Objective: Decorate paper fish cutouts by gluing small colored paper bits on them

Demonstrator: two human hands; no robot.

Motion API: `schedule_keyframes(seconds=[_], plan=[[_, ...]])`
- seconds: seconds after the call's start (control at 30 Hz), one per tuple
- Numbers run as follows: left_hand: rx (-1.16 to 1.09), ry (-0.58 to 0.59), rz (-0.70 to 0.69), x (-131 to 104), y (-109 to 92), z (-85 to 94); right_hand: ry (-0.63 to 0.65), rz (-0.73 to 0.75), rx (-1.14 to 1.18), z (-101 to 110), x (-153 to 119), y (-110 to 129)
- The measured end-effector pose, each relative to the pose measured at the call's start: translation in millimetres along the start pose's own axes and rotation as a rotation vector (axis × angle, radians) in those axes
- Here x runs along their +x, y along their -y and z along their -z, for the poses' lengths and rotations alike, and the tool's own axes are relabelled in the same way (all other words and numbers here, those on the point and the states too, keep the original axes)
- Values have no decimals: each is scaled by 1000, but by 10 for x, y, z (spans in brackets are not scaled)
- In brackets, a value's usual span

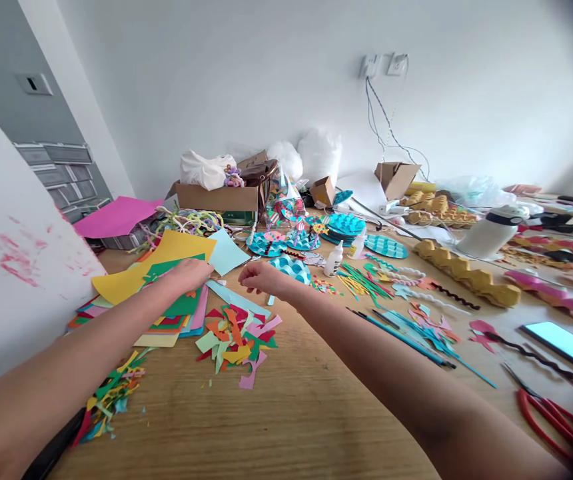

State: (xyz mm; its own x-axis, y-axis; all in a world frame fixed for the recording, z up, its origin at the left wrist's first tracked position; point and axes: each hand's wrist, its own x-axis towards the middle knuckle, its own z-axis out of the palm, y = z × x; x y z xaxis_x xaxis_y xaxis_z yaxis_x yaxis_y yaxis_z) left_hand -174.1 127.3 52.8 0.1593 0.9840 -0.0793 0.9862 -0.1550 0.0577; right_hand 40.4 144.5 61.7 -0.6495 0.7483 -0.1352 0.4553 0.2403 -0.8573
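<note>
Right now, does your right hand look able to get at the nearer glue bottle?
Probably yes: the right hand is close, nothing covers the nearer glue bottle, and the blue disc between them lies low.

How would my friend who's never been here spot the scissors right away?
On the wooden table, go to the near right corner. Find the phone with the glowing screen; the scissors lie just nearer you. Their big red handles set them apart from the dark wavy strip beside them.
</note>
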Motion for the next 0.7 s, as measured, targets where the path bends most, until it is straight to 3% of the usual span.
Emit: schedule_keyframes(seconds=[0.13,0.27,0.4,0.53,0.7], plan=[[97,-119,53,-137,121,56,-29,23,-137,-4,268,26],[103,-239,66,-297,289,93,-92,207,-468,-77,568,82],[87,-340,87,-416,430,78,-67,324,-681,-274,770,157],[73,-396,84,-479,498,49,-94,318,-687,-452,933,224],[54,-415,80,-511,499,52,-64,258,-572,-515,1226,247]])
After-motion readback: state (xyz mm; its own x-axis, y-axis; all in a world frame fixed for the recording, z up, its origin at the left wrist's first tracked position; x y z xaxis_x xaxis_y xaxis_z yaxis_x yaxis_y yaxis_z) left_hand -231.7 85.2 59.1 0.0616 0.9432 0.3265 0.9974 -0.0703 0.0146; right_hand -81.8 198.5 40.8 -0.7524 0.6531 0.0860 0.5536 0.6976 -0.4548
